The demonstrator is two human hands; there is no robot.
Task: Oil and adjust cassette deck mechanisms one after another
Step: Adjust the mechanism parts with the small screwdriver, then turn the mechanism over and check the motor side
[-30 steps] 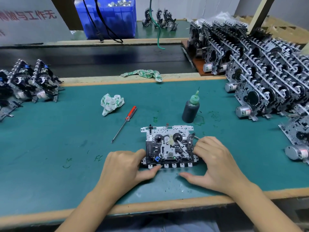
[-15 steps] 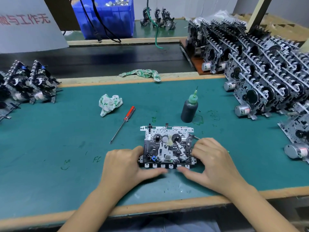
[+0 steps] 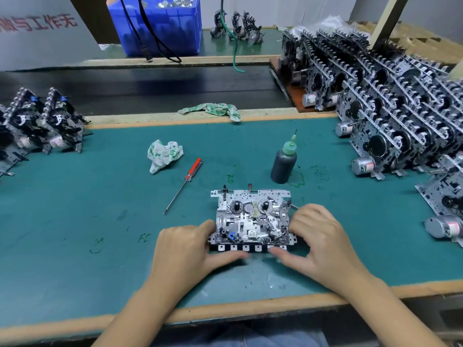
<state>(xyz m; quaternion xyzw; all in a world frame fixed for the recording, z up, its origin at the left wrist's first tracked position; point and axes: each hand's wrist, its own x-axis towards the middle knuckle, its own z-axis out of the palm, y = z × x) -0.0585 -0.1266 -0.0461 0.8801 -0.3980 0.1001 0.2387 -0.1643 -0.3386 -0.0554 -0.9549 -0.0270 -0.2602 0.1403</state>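
The cassette deck mechanism (image 3: 253, 220) lies flat on the table (image 3: 75, 221), gripped by the left hand (image 3: 186, 249) at 9 o'clock and the right hand (image 3: 323, 242) at 3 o'clock, thumbs along its near edge.

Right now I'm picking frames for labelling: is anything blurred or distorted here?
Head view: both thumbs smear with motion blur below the cassette mechanism, which stays sharp; wide-angle distortion bows the bench edge; lighting even, no strong glare.

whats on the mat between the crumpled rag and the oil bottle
In the head view, the red-handled screwdriver lies between the crumpled rag and the oil bottle.
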